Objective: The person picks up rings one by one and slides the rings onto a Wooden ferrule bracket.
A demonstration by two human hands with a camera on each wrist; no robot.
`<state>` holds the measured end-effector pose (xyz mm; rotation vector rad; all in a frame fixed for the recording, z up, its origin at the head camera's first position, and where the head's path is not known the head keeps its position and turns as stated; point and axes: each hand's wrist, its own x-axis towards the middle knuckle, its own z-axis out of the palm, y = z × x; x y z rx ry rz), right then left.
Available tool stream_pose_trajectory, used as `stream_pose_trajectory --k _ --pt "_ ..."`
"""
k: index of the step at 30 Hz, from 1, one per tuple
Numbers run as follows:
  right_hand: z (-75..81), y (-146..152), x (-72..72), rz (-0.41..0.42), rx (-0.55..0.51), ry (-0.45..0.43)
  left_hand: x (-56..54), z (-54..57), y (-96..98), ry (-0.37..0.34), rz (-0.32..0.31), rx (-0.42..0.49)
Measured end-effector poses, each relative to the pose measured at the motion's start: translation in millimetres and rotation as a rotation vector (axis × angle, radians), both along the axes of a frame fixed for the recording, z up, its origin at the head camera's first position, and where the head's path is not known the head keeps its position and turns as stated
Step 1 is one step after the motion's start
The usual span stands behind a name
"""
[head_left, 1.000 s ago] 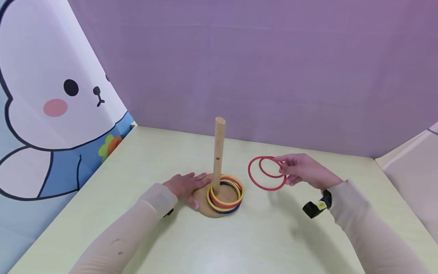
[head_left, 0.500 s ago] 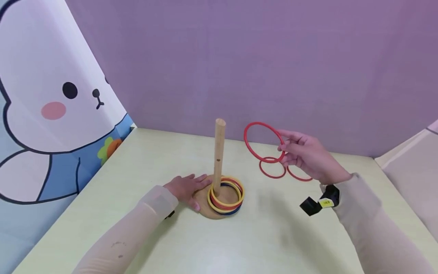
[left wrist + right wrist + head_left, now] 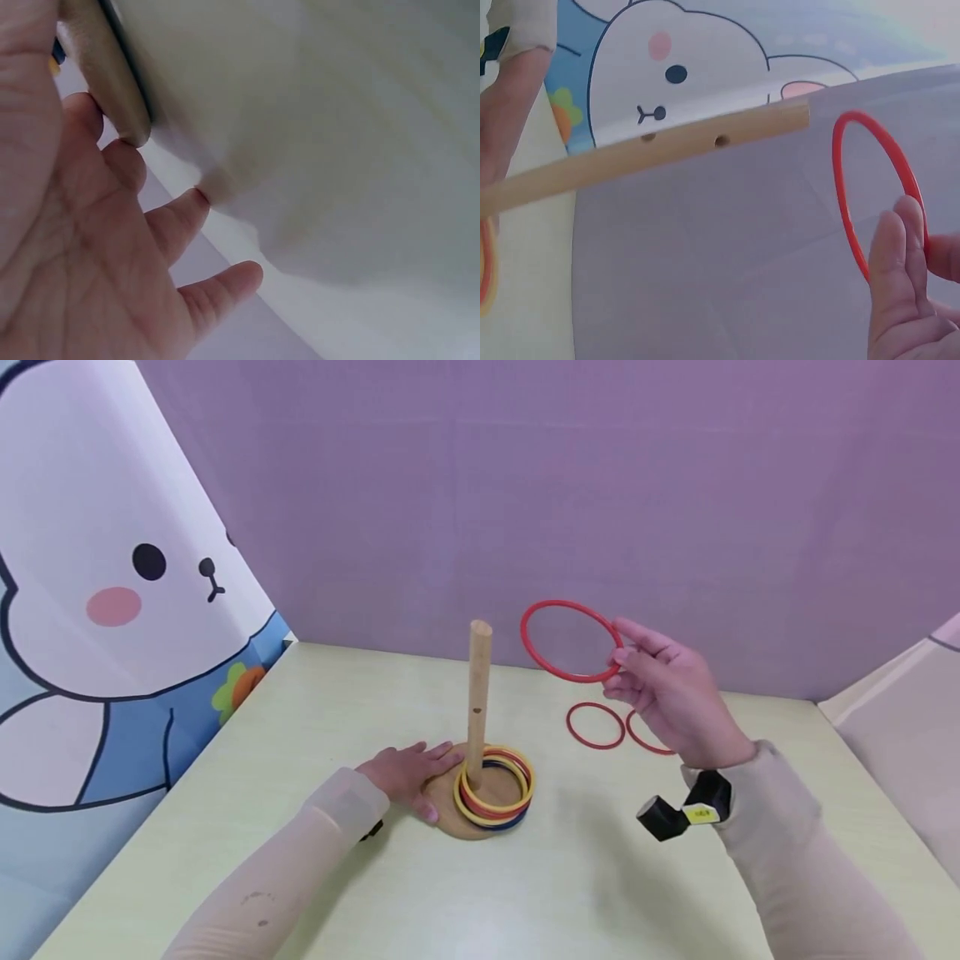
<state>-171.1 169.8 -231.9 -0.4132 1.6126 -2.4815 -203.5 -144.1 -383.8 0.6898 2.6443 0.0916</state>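
Observation:
A wooden post (image 3: 478, 693) stands upright on a round wooden base (image 3: 448, 817). Round its foot lies a stack of yellow, red and blue rings (image 3: 477, 817). My left hand (image 3: 401, 774) rests on the base's left side with spread, fairly straight fingers; the left wrist view has its fingertips against the base's edge (image 3: 124, 112). My right hand (image 3: 675, 689) pinches a red ring (image 3: 557, 602) between thumb and fingers. That ring is in the air to the right of the post's top, apart from it; the right wrist view shows the gap between ring (image 3: 840, 187) and post (image 3: 682, 150).
Two more red rings lie on the pale table (image 3: 570, 893) below my right hand: one ring (image 3: 596, 747) in full sight, another ring (image 3: 647, 746) partly behind the hand. A purple backdrop (image 3: 465, 502) stands behind, a cartoon-printed sheet (image 3: 127, 652) at left.
My right hand has lifted the red ring from low over the table to about the height of the post's top, and a little left. My left hand has stayed on the base.

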Motion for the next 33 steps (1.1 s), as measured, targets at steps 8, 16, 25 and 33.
stream_pose_trajectory --k 8,16,25,33 --pt "6.0 -23 2.7 -0.020 -0.016 0.049 -0.8 0.1 0.7 0.000 0.000 -0.021" --pt "3.0 -37 -2.0 -0.033 -0.004 0.025 -3.0 -0.3 4.5 0.001 -0.004 -0.049" --pt "1.0 -54 -6.8 -0.033 0.034 0.029 -4.9 -2.1 6.5 0.000 -0.002 -0.086" --pt "-6.6 -69 -11.6 -0.005 0.089 0.026 -5.5 -1.4 7.9 -0.019 0.038 -0.089"
